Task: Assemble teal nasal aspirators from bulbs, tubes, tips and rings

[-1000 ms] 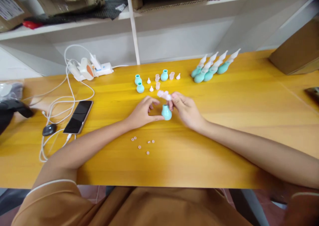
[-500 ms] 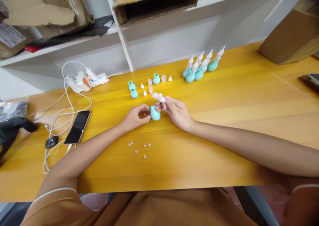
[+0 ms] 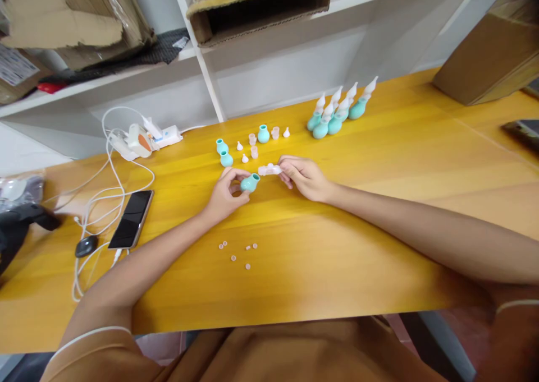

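My left hand [image 3: 229,191] is closed on a teal rubber bulb [image 3: 250,183], tilted so its open mouth points right and up. My right hand [image 3: 304,177] pinches a translucent pinkish nozzle piece [image 3: 269,170], its free end just right of the bulb's mouth and apart from it. Beyond my hands stand several parts: another teal bulb [image 3: 263,134], a pinkish connector [image 3: 275,132] and a small white tip [image 3: 286,133]. Several tiny pink rings [image 3: 233,258] lie scattered nearer me.
Bulbs with nozzles fitted [image 3: 334,121] stand grouped at the back right. A phone [image 3: 131,219], white cables and a power strip [image 3: 141,141] occupy the left. At the far right is a cardboard box [image 3: 484,62]; white shelving [image 3: 286,62] rises behind the table.
My left hand has lifted the bulb and tipped its mouth to the right. The nozzle piece in my right hand has turned nearly level, and that hand has shifted slightly right.
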`<state>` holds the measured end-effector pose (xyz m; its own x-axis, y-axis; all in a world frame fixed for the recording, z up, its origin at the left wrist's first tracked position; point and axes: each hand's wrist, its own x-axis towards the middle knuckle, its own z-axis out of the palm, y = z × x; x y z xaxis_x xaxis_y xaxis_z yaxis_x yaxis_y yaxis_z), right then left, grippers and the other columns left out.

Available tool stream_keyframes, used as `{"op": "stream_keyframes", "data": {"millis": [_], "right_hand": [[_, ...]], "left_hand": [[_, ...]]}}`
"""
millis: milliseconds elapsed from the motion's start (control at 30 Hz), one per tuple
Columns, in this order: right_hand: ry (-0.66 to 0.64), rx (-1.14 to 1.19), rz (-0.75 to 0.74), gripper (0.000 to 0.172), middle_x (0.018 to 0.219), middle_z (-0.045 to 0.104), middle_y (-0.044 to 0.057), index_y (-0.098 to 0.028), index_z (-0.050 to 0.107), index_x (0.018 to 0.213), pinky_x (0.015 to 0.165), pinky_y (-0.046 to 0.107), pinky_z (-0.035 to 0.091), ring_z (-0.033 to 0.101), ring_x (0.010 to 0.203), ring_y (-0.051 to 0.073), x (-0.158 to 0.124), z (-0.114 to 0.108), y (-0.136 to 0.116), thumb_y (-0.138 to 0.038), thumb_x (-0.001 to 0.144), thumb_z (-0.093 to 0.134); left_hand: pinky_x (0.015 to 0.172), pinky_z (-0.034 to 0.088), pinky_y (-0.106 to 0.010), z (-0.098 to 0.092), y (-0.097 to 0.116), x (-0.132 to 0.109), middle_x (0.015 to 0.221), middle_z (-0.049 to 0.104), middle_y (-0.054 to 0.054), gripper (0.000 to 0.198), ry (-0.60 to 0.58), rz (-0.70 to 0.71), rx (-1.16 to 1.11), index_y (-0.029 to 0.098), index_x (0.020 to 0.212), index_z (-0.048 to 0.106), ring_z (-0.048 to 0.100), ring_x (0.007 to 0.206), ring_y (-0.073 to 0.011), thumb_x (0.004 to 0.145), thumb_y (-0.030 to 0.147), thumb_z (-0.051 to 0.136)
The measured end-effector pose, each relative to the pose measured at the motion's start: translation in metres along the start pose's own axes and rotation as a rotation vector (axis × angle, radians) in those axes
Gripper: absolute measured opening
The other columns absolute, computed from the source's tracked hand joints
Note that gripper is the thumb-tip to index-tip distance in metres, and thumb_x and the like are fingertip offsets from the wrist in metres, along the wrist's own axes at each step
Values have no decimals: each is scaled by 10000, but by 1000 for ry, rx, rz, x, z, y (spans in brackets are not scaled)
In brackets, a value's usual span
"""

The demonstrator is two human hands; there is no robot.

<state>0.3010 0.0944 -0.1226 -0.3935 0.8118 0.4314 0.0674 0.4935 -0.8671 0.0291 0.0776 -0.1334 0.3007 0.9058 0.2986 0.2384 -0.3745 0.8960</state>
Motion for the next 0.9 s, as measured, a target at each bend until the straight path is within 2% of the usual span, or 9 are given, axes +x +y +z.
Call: {"op": "stream_keyframes", "data": {"millis": [100, 167, 267, 433, 567, 700, 900], "right_hand": [[-44, -2, 87, 718, 606, 457, -31, -222, 473, 728, 558, 294, 341, 400, 533, 113, 3, -9, 10, -849, 1077, 472], [-60, 34, 131, 713, 615, 436, -41, -227, 450, 749, 535, 286, 301, 368, 530, 107, 3, -8, 14, -866, 1065, 473], [-128, -1, 120, 712, 629, 450, -32, -223, 453, 747, 554, 281, 311, 385, 561, 110, 1, -5, 13, -853, 1078, 459], [-212, -165, 40, 708, 659, 497, -17, -213, 480, 770, 614, 280, 339, 431, 611, 121, 3, -8, 8, -826, 1113, 392], [-325, -328, -76, 721, 691, 520, -14, -200, 512, 798, 643, 279, 324, 446, 626, 123, 7, -11, 13, -834, 1113, 374], [-403, -391, -147, 706, 724, 564, 0, -190, 536, 801, 666, 281, 323, 468, 638, 128, 8, -10, 15, -795, 1133, 385], [-482, -432, -184, 702, 820, 679, 52, -179, 642, 858, 702, 289, 347, 582, 719, 160, 5, -10, 10, -769, 1144, 391]], "left_hand": [[977, 600, -360, 3, 3, -1, 1206, 632, -73, 387, -26, -2, 42, 224, 1158, 705, 668, 1122, -224, 777, 210, 776], [1042, 582, -393, 4, 6, 0, 1193, 690, -72, 349, -67, -6, 37, 222, 1152, 698, 687, 1122, -232, 808, 218, 757], [1094, 557, -421, 4, 11, 3, 1171, 719, -64, 278, -70, -12, -12, 224, 1133, 695, 689, 1143, -245, 859, 262, 715], [990, 571, -392, 0, 13, 4, 1119, 681, -51, 295, -56, -48, -83, 225, 1139, 650, 689, 1057, -236, 864, 316, 703], [1024, 544, -392, -2, 17, 1, 1182, 711, -63, 314, -62, -20, 58, 225, 1186, 650, 674, 1104, -242, 895, 335, 686], [1083, 540, -397, 0, 26, 0, 1255, 761, -73, 380, -87, 24, 152, 224, 1228, 675, 699, 1166, -254, 951, 467, 768], [1007, 578, -374, 6, 34, 0, 1152, 825, -51, 277, -67, 40, 190, 231, 1116, 748, 750, 1060, -223, 1021, 491, 750]]}}
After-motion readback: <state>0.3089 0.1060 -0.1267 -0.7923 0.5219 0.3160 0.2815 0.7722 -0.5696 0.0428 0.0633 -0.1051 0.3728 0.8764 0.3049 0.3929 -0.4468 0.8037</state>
